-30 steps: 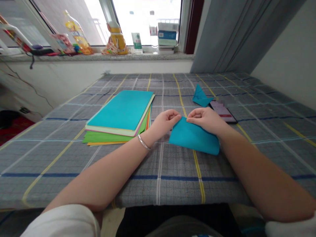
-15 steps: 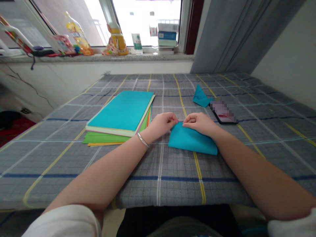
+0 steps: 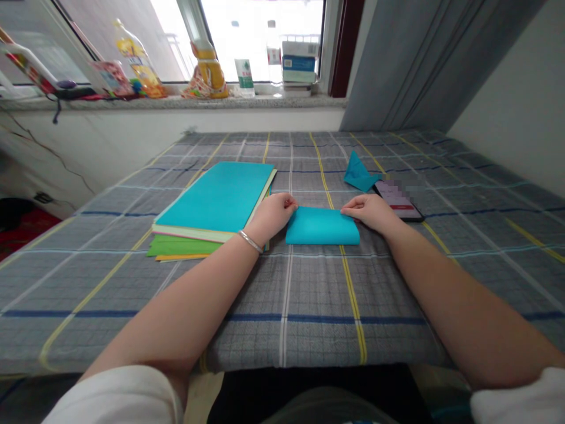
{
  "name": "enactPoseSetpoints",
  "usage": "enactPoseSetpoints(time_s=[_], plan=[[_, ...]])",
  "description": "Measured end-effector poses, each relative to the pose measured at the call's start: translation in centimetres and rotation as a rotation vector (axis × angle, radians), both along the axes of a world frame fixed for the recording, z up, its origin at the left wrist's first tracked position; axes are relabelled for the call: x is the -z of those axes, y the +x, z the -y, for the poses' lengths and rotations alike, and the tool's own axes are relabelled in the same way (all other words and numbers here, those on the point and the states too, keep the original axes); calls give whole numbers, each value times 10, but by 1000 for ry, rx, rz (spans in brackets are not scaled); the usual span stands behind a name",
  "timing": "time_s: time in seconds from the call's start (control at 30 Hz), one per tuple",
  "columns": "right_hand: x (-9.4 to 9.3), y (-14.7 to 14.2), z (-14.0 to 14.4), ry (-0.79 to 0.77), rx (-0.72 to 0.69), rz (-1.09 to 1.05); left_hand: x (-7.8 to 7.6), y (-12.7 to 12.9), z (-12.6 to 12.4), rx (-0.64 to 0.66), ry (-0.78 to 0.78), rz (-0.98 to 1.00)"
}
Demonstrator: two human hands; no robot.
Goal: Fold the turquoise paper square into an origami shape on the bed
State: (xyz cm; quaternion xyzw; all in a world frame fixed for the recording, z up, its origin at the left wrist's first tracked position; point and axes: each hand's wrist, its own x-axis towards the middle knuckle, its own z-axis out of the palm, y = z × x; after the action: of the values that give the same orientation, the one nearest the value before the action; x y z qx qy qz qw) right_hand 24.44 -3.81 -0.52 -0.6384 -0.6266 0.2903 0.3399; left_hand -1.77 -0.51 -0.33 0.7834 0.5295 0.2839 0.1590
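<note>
On the far left of the bench (image 3: 132,294), which was covered in a grey checked cloth, lay a stack of coloured paper (image 3: 212,206), a teal sheet on top with green and orange edges showing beneath. The left hand (image 3: 270,215) rested just beside that stack, its wrist with a silver bangle (image 3: 249,241) lying over the stack's near right corner. Its fingers were curled and pressed down on the upper left corner of a folded teal sheet (image 3: 322,227). This sheet lay flat on the cloth as a neat rectangle between the two hands. The right hand (image 3: 373,211) held the upper right corner in the same way, fingers bent and pinching or pressing the edge; whether anything was gripped rather than merely pinned, I could not tell.

Beyond the right hand sat a phone (image 3: 399,202), touching or nearly touching the knuckles, and a small folded teal shape (image 3: 359,172) lay further back.

The risks seemed modest but real. The cloth was soft and could bunch under pressure, so a crease run along the sheet might wander or come out dull. If one hand lifted before the other, the layers would probably slip out of register. A sweep of the right hand outward could nudge the phone, and the left wrist, dragged back, might fan the stack out of square.
</note>
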Motion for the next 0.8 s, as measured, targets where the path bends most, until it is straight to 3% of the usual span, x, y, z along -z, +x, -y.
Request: enactPoseSetpoints(time_s=[0.1,0.47,0.7,0.8], plan=[[6,0,-4,56,20,42,-1,1,1,-72,63,-141],[12,0,-13,155,12,343,4,5,-1,-39,93,-276],[19,6,-18,43,-89,168,8,5,-1,-44,94,-297],[20,6,-20,37,-73,188,9,5,-2,-38,92,-291]])
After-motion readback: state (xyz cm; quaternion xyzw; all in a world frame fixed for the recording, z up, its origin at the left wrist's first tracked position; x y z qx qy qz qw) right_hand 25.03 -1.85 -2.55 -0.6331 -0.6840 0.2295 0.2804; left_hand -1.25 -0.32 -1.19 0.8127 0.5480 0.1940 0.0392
